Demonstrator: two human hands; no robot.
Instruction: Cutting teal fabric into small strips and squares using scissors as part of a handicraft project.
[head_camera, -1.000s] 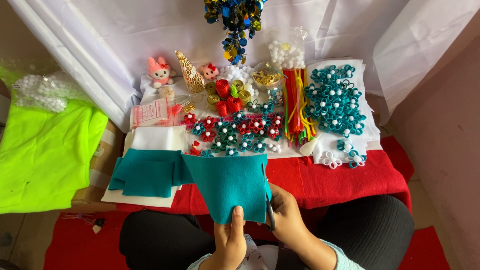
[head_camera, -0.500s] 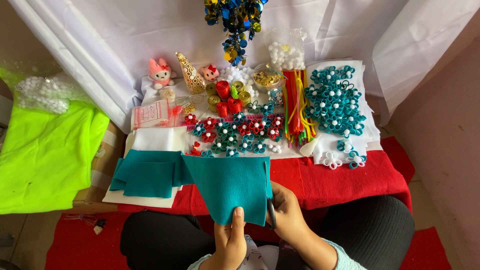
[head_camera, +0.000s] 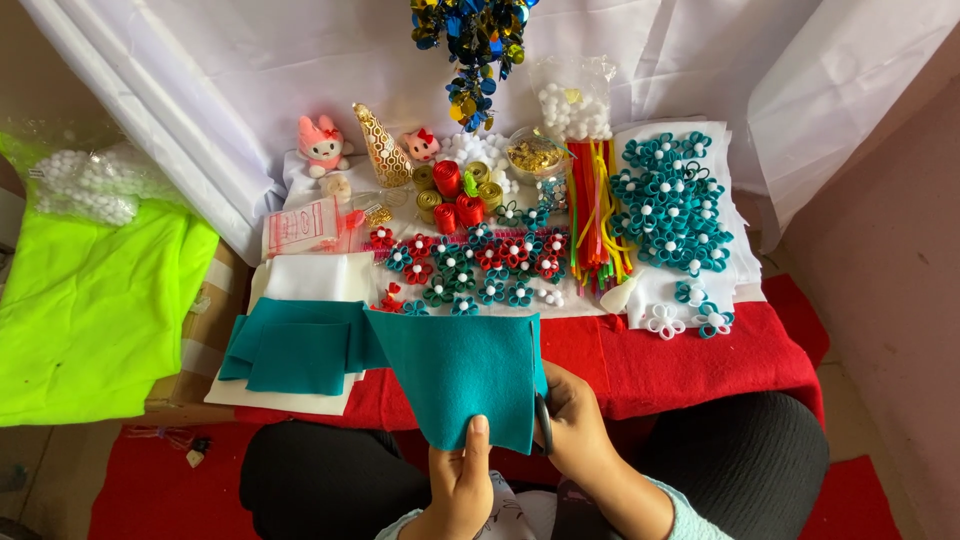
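Your left hand (head_camera: 462, 478) pinched the near edge of a teal felt sheet (head_camera: 462, 372), thumb pressed flat on its front face and the other fingers hidden behind it. You held the sheet upright over your lap, just near of the red cloth (head_camera: 700, 360) that covered the table. Your right hand (head_camera: 572, 425) sat at the sheet's right edge, curled around a dark pair of scissors (head_camera: 543, 425); only a thin strip of the tool showed between the felt and your fingers, so whether its blades were parted could not be told.

To the left of the held sheet, a stack of folded teal felt (head_camera: 295, 345) lay on white felt sheets (head_camera: 310, 278). Farther left, a bright green cloth (head_camera: 90, 310) covered a lower surface, with a clear bag of white pompoms (head_camera: 85, 185) at its far end.

On the table beyond the sheet, small red and teal felt flowers (head_camera: 470, 262) were laid in rows. To their right lay a bundle of red, yellow and green pipe cleaners (head_camera: 595, 215), and right of that a cluster of teal flowers with white centres (head_camera: 670, 205) on white felt. At the far side stood a pink plush toy (head_camera: 322, 145), a gold cone (head_camera: 382, 148) and red and gold ribbon rolls (head_camera: 455, 190). A blue and gold sequin ornament (head_camera: 475, 45) hung above them against the white backdrop.
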